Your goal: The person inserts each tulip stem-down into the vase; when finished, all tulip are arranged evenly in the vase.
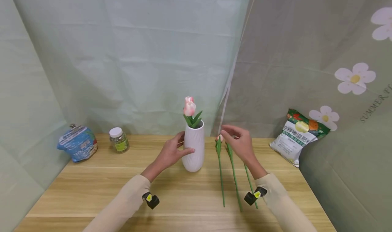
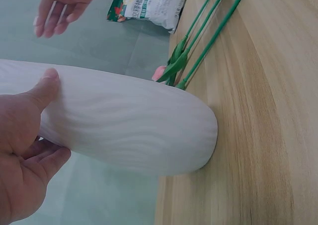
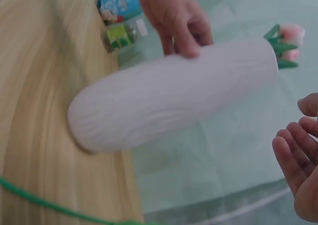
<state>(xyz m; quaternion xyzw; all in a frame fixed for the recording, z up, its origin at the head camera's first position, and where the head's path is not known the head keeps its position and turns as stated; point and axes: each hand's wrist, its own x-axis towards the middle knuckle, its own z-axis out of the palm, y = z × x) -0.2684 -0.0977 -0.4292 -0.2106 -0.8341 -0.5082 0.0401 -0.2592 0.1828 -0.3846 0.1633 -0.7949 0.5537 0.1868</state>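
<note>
A white, ribbed vase (image 1: 193, 153) stands upright on the table. Pink-and-white tulips (image 1: 190, 108) with green leaves rise from its mouth. My left hand (image 1: 171, 152) holds the vase from its left side, thumb across the front and fingers round the back. To the vase's right, three long-stemmed tulips (image 1: 221, 177) lie side by side on the wood, stems toward me. Over their flower heads hovers my right hand (image 1: 240, 143), hiding some of the blooms. The right wrist view shows that hand's fingers (image 3: 293, 153) loosely bent, with nothing in them.
At the back left of the wooden table (image 1: 101, 191) sit a blue bag (image 1: 78, 143) and a white-lidded jar (image 1: 119, 142). A white and green fertilizer bag (image 1: 297, 136) leans against the curtain (image 1: 352, 150) at the right. Cloth hangs along the table's back edge.
</note>
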